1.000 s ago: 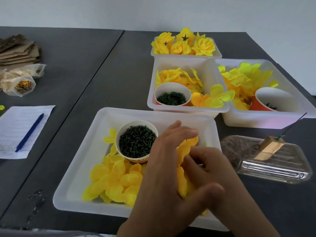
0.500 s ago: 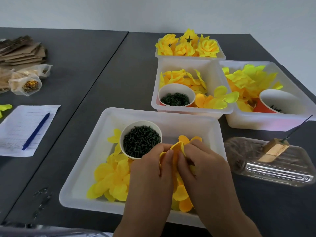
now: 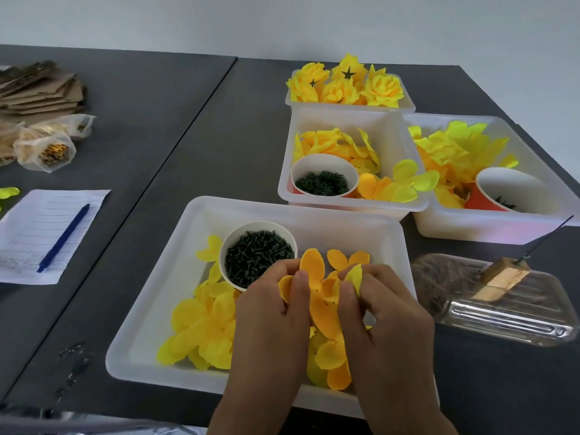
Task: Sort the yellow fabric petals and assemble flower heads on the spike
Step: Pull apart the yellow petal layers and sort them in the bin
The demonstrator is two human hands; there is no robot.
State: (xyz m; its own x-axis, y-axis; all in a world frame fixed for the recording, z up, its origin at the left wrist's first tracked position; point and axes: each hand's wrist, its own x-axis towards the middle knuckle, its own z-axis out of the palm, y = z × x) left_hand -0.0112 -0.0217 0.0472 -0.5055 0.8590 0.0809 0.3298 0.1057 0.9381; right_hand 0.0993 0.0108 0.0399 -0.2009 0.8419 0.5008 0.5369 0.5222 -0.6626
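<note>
Nearest, both hands work over the front white tray point(image 3: 150, 324): left hand point(image 3: 270, 328) pinches a stack of orange-yellow fabric petals point(image 3: 317, 287), thumb on top, while right hand point(image 3: 386, 321) pinches a paler yellow petal point(image 3: 356, 277) w/ thumb & forefinger, peeling it off the stack. To do this well, I'd judge: keep the left pinch firm near the petal centres, fan the edges w/ the right so only one layer lifts, and check colour before dropping it. Loose yellow petals point(image 3: 201, 331) lie in the tray beside a paper cup of dark green stems point(image 3: 259, 255). Vs half a sec ago, the stack is raised higher and spread wider, the pale petal now apart from the rest. Right of the tray, the spike point(image 3: 546, 237) stands tilted in a wood block point(image 3: 503, 277) on a clear plastic tray point(image 3: 508, 324), nothing on it yet. Farther back on the bench point(image 3: 219, 136), finished flower heads point(image 3: 345, 83) fill the rear bin.
</note>
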